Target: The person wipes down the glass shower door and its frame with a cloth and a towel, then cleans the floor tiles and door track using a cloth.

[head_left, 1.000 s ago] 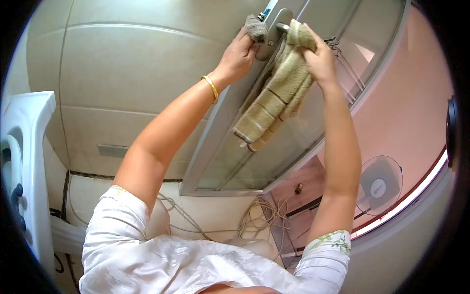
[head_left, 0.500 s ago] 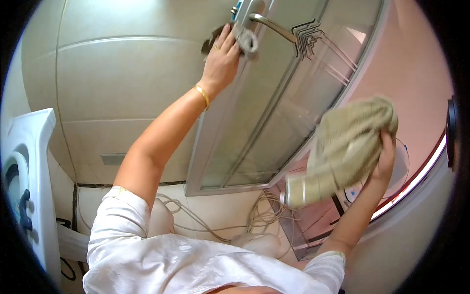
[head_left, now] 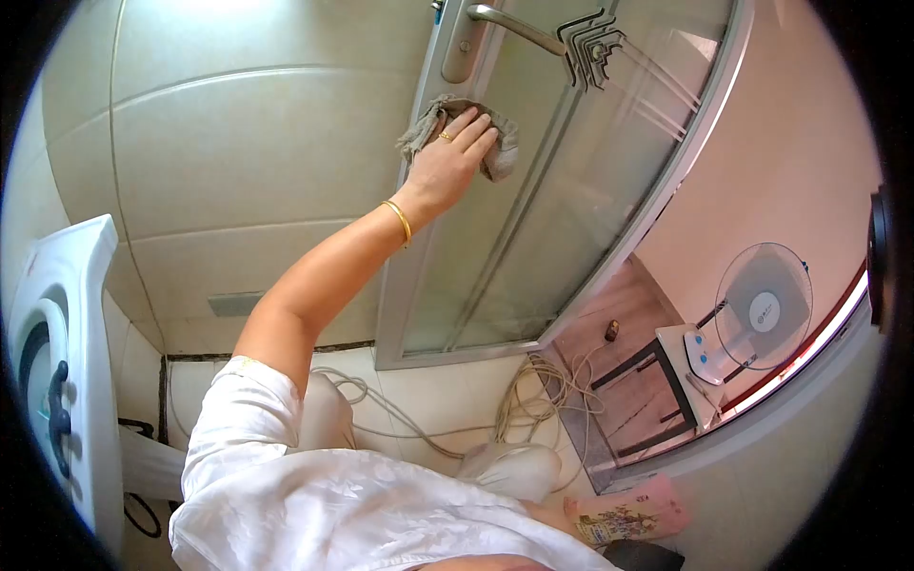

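Observation:
My left hand (head_left: 446, 173) presses a grey-brown cleaning cloth (head_left: 503, 157) against the metal frame of the glass door (head_left: 543, 219). The fingers lie over the crumpled cloth, and its edges stick out on both sides. Just above the cloth is the door handle (head_left: 519, 29) with its lock plate (head_left: 463, 48). My right hand is out of sight; only a bit of that arm shows low at the right, beside a pink patterned bag or cloth (head_left: 633, 514) whose kind I cannot make out.
Black hooks (head_left: 592, 52) hang by the handle. A washbasin (head_left: 81, 276) stands at the left. Coiled hose (head_left: 528, 404) lies on the tiles by the doorway. Beyond it, a fan (head_left: 762, 309) rests on a small table (head_left: 678, 347). Tiled wall (head_left: 257, 162) is behind the door.
My left hand has slid the cloth down from beside the handle to below it. My right hand, which held up a green-beige towel, has dropped out of view with it.

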`<state>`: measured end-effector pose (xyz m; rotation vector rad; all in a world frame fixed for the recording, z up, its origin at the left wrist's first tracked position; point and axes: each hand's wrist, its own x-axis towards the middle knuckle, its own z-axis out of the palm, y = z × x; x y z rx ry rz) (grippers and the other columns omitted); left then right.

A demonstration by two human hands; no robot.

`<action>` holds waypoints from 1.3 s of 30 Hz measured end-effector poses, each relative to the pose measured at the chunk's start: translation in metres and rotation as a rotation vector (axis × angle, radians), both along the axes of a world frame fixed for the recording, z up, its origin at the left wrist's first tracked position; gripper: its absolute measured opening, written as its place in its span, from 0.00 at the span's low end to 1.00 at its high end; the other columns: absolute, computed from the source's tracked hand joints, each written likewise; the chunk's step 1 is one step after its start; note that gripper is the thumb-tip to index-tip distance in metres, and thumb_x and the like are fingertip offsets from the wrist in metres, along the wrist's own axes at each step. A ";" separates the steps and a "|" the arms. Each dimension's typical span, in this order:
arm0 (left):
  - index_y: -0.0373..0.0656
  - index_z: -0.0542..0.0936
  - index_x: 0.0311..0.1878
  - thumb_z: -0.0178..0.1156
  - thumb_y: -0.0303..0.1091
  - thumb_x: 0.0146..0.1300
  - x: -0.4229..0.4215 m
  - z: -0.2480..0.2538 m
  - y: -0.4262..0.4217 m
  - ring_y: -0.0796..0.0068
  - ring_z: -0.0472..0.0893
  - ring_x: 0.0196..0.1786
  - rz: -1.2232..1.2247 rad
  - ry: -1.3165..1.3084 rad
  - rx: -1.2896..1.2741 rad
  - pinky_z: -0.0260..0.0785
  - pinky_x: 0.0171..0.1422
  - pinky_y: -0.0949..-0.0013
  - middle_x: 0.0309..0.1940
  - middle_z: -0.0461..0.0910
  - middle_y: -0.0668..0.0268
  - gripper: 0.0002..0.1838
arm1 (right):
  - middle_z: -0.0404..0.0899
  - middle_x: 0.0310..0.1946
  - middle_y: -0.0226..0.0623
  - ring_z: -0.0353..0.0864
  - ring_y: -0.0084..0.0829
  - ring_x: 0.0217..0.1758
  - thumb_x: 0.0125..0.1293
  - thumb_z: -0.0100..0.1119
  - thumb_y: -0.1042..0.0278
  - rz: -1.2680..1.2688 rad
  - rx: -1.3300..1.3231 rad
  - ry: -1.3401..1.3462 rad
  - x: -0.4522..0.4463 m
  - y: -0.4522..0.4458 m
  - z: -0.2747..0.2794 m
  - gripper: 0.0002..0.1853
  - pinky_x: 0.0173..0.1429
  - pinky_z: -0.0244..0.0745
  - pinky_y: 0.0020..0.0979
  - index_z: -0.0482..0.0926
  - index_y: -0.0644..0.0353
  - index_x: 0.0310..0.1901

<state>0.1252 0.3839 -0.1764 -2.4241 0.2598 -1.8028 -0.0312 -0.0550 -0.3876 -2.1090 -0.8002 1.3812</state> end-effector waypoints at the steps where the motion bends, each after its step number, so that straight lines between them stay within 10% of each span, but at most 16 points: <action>1: 0.43 0.73 0.56 0.52 0.21 0.54 -0.001 0.004 0.000 0.60 0.65 0.64 -0.090 -0.023 -0.079 0.59 0.67 0.62 0.59 0.70 0.61 0.23 | 0.70 0.58 0.41 0.66 0.33 0.63 0.63 0.54 0.61 -0.010 -0.044 -0.120 -0.010 0.009 0.015 0.25 0.65 0.60 0.32 0.67 0.56 0.61; 4: 0.39 0.74 0.52 0.49 0.21 0.57 -0.014 0.016 -0.013 0.59 0.75 0.54 -0.418 -0.122 -0.392 0.65 0.60 0.61 0.48 0.78 0.59 0.18 | 0.70 0.58 0.43 0.67 0.37 0.63 0.63 0.53 0.58 -0.042 -0.176 -0.462 -0.046 0.029 0.071 0.26 0.65 0.59 0.32 0.66 0.55 0.62; 7: 0.37 0.74 0.51 0.48 0.24 0.61 -0.027 0.027 -0.021 0.67 0.76 0.52 -0.841 0.142 -1.021 0.68 0.56 0.65 0.47 0.78 0.61 0.14 | 0.68 0.58 0.46 0.67 0.44 0.63 0.60 0.57 0.57 0.520 -0.169 -0.793 0.031 0.000 -0.006 0.30 0.65 0.60 0.34 0.63 0.53 0.64; 12: 0.37 0.70 0.54 0.46 0.25 0.65 -0.046 0.022 -0.039 0.68 0.78 0.47 -1.249 0.495 -1.625 0.75 0.50 0.61 0.44 0.76 0.60 0.15 | 0.57 0.66 0.49 0.59 0.43 0.68 0.52 0.68 0.56 0.040 0.671 -0.969 0.099 0.101 0.121 0.44 0.67 0.59 0.38 0.56 0.61 0.67; 13: 0.37 0.70 0.54 0.46 0.25 0.65 -0.049 0.021 -0.044 0.67 0.78 0.47 -1.278 0.533 -1.634 0.75 0.51 0.61 0.45 0.76 0.59 0.15 | 0.48 0.70 0.46 0.54 0.45 0.70 0.50 0.70 0.57 -0.198 0.840 -0.683 0.094 0.129 0.144 0.49 0.68 0.56 0.40 0.50 0.58 0.69; 15: 0.37 0.70 0.54 0.46 0.25 0.64 -0.055 0.021 -0.055 0.67 0.78 0.47 -1.337 0.607 -1.647 0.74 0.53 0.60 0.46 0.75 0.58 0.15 | 0.42 0.71 0.44 0.53 0.49 0.70 0.52 0.68 0.61 -0.214 1.013 -1.005 0.102 0.185 0.178 0.51 0.69 0.56 0.41 0.43 0.59 0.71; 20: 0.38 0.73 0.45 0.52 0.30 0.61 -0.053 0.025 -0.026 0.74 0.76 0.39 -1.450 0.643 -1.444 0.73 0.44 0.65 0.37 0.76 0.65 0.10 | 0.58 0.65 0.46 0.60 0.40 0.67 0.58 0.59 0.71 -0.199 1.413 -1.364 0.160 0.288 0.199 0.34 0.64 0.62 0.36 0.59 0.60 0.66; 23: 0.34 0.71 0.54 0.55 0.41 0.64 -0.073 0.040 0.015 0.71 0.76 0.49 -0.983 0.724 -1.238 0.68 0.56 0.66 0.45 0.77 0.61 0.22 | 0.67 0.60 0.47 0.66 0.39 0.64 0.57 0.51 0.78 -0.224 1.414 -0.770 0.196 0.305 0.231 0.24 0.66 0.59 0.33 0.71 0.60 0.58; 28: 0.32 0.66 0.61 0.54 0.55 0.62 -0.032 0.026 0.058 0.61 0.73 0.56 -0.350 0.114 -0.841 0.63 0.62 0.63 0.49 0.76 0.51 0.36 | 0.71 0.55 0.47 0.71 0.45 0.55 0.55 0.50 0.78 -0.638 1.527 -1.299 0.234 0.352 0.299 0.22 0.61 0.64 0.38 0.74 0.60 0.54; 31: 0.32 0.64 0.61 0.50 0.60 0.63 0.011 0.010 0.073 0.58 0.73 0.55 -0.372 0.030 -0.883 0.64 0.58 0.63 0.48 0.75 0.49 0.38 | 0.68 0.56 0.48 0.64 0.51 0.58 0.55 0.53 0.74 -0.563 1.340 -2.117 0.249 0.390 0.292 0.23 0.61 0.61 0.46 0.73 0.54 0.55; 39: 0.30 0.68 0.49 0.43 0.63 0.64 0.029 0.003 0.060 0.50 0.78 0.36 -0.416 -0.035 -0.931 0.68 0.42 0.56 0.29 0.77 0.48 0.36 | 0.60 0.58 0.45 0.58 0.51 0.60 0.53 0.60 0.71 -0.224 1.123 -1.990 0.242 0.360 0.189 0.24 0.61 0.59 0.48 0.73 0.49 0.54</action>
